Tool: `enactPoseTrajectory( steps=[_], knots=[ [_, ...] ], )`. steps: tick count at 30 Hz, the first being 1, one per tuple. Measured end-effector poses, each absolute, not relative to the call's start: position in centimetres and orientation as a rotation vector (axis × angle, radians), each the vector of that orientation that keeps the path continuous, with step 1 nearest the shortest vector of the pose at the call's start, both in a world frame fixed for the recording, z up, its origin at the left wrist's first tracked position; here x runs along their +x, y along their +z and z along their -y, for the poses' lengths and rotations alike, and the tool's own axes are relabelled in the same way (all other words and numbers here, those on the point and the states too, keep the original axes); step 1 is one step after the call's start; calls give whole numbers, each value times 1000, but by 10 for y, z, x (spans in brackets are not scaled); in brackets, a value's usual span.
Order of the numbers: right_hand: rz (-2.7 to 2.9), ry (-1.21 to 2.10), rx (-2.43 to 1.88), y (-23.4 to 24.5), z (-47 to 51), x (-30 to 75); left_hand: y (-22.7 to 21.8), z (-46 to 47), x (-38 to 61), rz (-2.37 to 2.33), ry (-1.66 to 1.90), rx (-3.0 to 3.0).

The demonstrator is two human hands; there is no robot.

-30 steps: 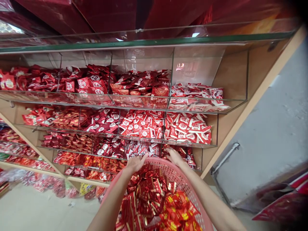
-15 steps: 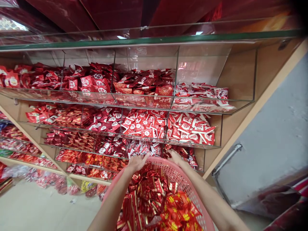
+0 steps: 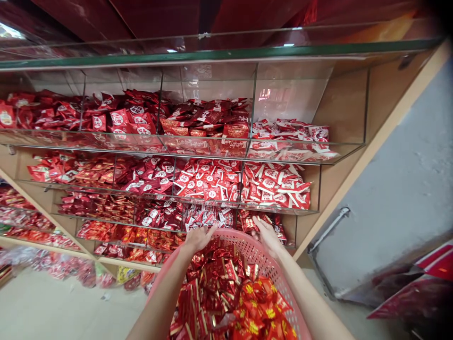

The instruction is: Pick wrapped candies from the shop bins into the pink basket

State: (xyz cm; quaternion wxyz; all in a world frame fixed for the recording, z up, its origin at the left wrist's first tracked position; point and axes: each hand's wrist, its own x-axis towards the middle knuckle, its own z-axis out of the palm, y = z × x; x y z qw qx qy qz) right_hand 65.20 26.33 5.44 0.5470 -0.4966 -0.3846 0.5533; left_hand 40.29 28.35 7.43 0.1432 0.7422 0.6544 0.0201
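A pink perforated plastic basket (image 3: 244, 240) is in front of me, full of wrapped sweets. Dark red packets with gold edges (image 3: 219, 278) fill most of it, and orange-red ones with yellow marks (image 3: 260, 309) lie at the near right. My left hand (image 3: 200, 237) grips the far left rim, its thumb along the edge and the other fingers mostly hidden. At the far right rim is my right hand (image 3: 268, 234), fingers stretched out and apart towards the shelf; whether it still touches the rim is hard to tell.
Ahead stands a wooden shelf unit with glass-fronted compartments (image 3: 208, 146) full of red packets (image 3: 208, 179). A thick glass edge (image 3: 212, 53) crosses above. On the right are a grey wall (image 3: 399, 174) and a pipe (image 3: 329, 229). Bagged goods (image 3: 85, 274) line the floor at left.
My right hand has shifted right and its fingers have spread off the basket rim. My left hand keeps its place on the rim. The shelf has slid slightly left in view.
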Motion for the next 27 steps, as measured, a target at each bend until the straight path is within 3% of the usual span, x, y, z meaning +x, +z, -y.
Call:
enactPoseTrajectory(
  steps=[8, 27],
  knots=[
    [1267, 1277, -1203, 52, -241, 625, 71, -284, 401, -1876, 68, 2138],
    [1380, 1398, -1172, 15, -239, 606, 69, -284, 402, -1885, 106, 2151]
  ],
)
